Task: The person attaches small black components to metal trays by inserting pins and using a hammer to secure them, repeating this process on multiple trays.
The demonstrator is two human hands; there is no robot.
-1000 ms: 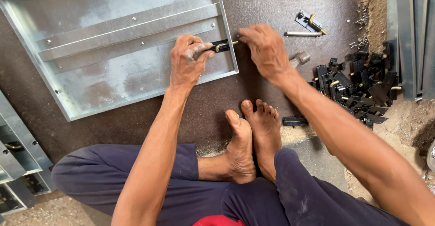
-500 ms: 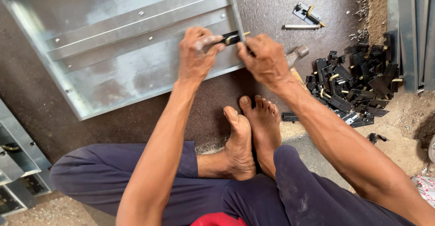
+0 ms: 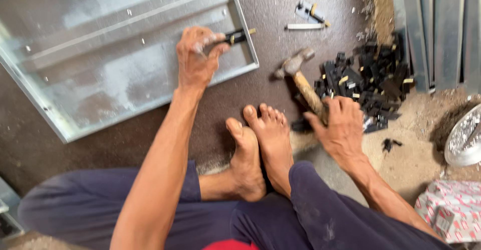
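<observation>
My left hand [image 3: 198, 54] pinches a small black part with a brass pin [image 3: 237, 35] against the right rim of a shallow sheet-metal tray [image 3: 100, 54] lying on the dark floor. My right hand [image 3: 341, 126] is closed round the wooden handle of a hammer [image 3: 296, 70], whose steel head rests on the floor between the tray's corner and a pile of black parts. My bare feet [image 3: 260, 145] lie crossed between the two arms.
A heap of small black and brass parts [image 3: 368, 84] lies to the right. A white rod and another fitting [image 3: 308, 18] lie at the back. Grey metal panels [image 3: 441, 29] stand at the far right, and a metal bowl [image 3: 463, 137] and a patterned cloth [image 3: 451, 210] sit at lower right.
My right hand left the black part at the tray's rim, moved down to the right and took hold of the hammer. My left hand kept the part in place.
</observation>
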